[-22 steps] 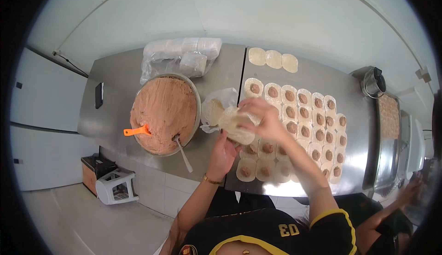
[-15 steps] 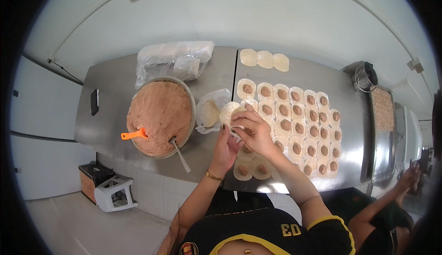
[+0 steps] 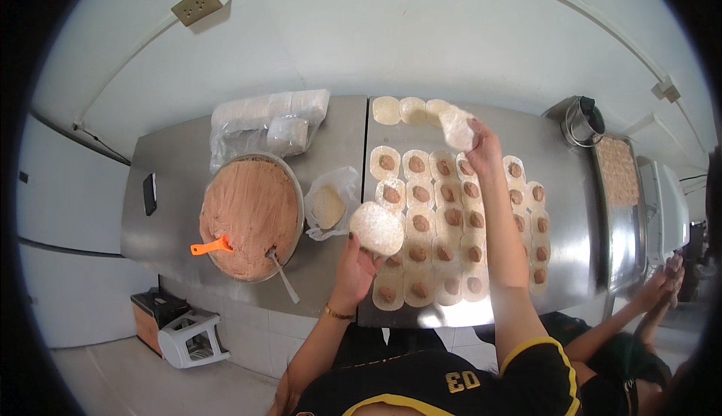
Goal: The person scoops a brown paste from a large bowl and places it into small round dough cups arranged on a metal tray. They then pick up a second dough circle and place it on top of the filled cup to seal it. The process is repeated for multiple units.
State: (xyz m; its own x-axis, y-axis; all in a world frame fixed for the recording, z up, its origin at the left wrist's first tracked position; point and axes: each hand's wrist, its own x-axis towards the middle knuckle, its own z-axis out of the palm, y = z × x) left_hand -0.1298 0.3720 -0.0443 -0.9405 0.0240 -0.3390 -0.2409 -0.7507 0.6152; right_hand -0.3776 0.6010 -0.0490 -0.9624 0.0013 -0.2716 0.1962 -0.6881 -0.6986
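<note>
My left hand (image 3: 356, 275) grips a floury stack of round dumpling wrappers (image 3: 377, 228) in front of my body. At the back of the steel table my right hand (image 3: 486, 148) pinches a single dumpling wrapper (image 3: 456, 128), which bends as it hangs at the right end of a row of bare wrappers (image 3: 386, 111). Below my right forearm lie several rows of wrappers, each with a lump of pinkish filling (image 3: 420, 225); the forearm hides part of them. An open plastic bag with more wrappers (image 3: 328, 207) rests left of my left hand.
A big bowl of pink minced filling (image 3: 252, 213) stands at left, with an orange-handled tool (image 3: 212, 245) and a metal spoon (image 3: 283, 275). Behind it are bagged wrapper packs (image 3: 259, 115); a phone (image 3: 150, 194) lies farther left. At right are a metal pot (image 3: 585, 121), a filled tray (image 3: 620, 169) and another person's hands (image 3: 668, 277).
My right hand has moved from the stack to the back of the table, carrying one wrapper away. My left hand keeps the stack, its top now uncovered. The view has shifted slightly.
</note>
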